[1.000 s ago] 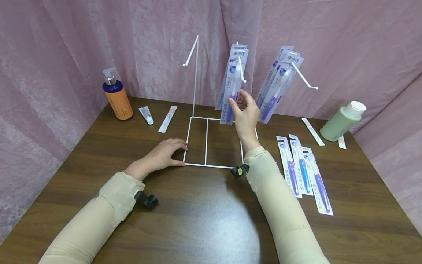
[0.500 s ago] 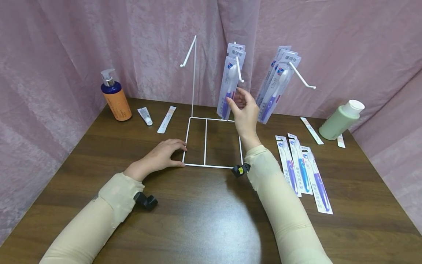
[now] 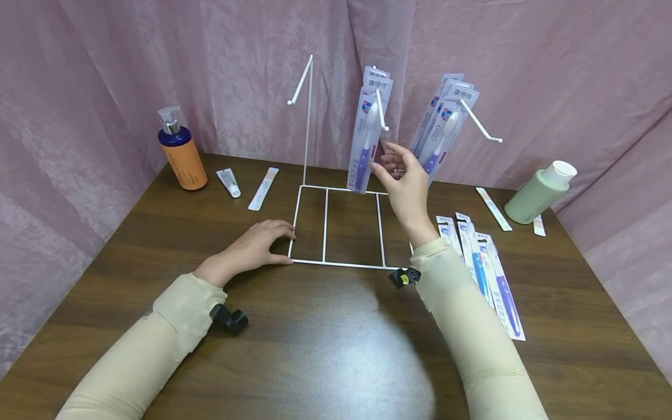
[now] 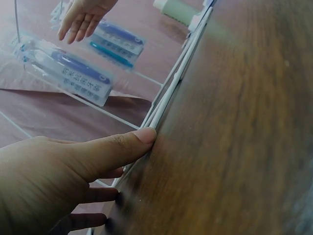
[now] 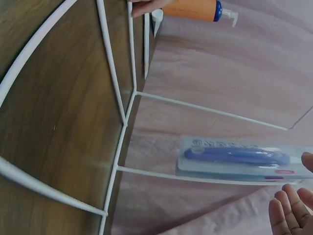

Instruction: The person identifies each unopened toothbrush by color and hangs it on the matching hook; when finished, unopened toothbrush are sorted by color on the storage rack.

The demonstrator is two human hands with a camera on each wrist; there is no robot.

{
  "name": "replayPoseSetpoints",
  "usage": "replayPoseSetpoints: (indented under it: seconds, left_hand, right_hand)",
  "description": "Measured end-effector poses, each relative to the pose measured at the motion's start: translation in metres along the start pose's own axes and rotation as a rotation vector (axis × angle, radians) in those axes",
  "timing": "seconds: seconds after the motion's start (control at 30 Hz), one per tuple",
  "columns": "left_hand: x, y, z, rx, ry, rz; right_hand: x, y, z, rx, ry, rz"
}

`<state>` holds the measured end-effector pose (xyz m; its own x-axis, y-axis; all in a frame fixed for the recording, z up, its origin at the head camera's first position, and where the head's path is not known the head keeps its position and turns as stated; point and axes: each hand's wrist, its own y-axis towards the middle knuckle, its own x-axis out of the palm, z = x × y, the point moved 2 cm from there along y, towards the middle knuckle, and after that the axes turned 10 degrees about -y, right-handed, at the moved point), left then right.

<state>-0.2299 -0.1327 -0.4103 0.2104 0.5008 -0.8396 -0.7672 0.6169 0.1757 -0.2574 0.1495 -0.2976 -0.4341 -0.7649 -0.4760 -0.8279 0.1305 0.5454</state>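
Observation:
My left hand (image 3: 254,248) rests at the near left corner of a white wire display rack (image 3: 325,227), thumb and fingers spread. In the left wrist view, its straight thumb (image 4: 117,149) presses on the base wire. My right hand (image 3: 409,189) stands beside the packaged toothbrushes (image 3: 363,157) on the middle hook, fingers loosely bent and nothing between them. In the right wrist view, its fingertips (image 5: 279,215) are close to the lower front pack (image 5: 234,156). Several more packaged toothbrushes (image 3: 446,119) hang on the right hook, and the left hook (image 3: 299,84) is bare.
Several toothbrush packs (image 3: 501,286) lie on the table right of the rack, partly behind my right forearm. A pump bottle (image 3: 184,160), a small tube (image 3: 229,182) and a flat sachet (image 3: 263,189) are at left. At right are a green bottle (image 3: 535,195) and slim sachets (image 3: 493,208).
My right hand has let go of the front toothbrush pack on the middle hook and drawn away to the right. The pack hangs by itself. The left hand stays on the rack's corner.

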Motion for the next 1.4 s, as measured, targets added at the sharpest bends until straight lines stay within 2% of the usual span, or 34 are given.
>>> replayPoseSetpoints:
  seconds: [0.47,0.73,1.2,1.4]
  left_hand:
    - [-0.001,0.000,-0.002,-0.013,0.001,-0.017]
    - [-0.003,-0.001,0.001,-0.016,-0.003,-0.016]
    - [-0.004,-0.001,0.001,-0.013,0.000,-0.013]
    - [-0.003,-0.001,0.000,-0.016,-0.002,-0.019]
  right_hand:
    - [-0.040,-0.016,-0.004,-0.080,-0.097,-0.153]
    - [-0.064,-0.029,-0.004,-0.145,-0.211,-0.216]
    - [-0.106,-0.041,0.001,-0.184,-0.335,-0.340]
    - [-0.126,-0.047,0.010,-0.188,-0.432,-0.413]
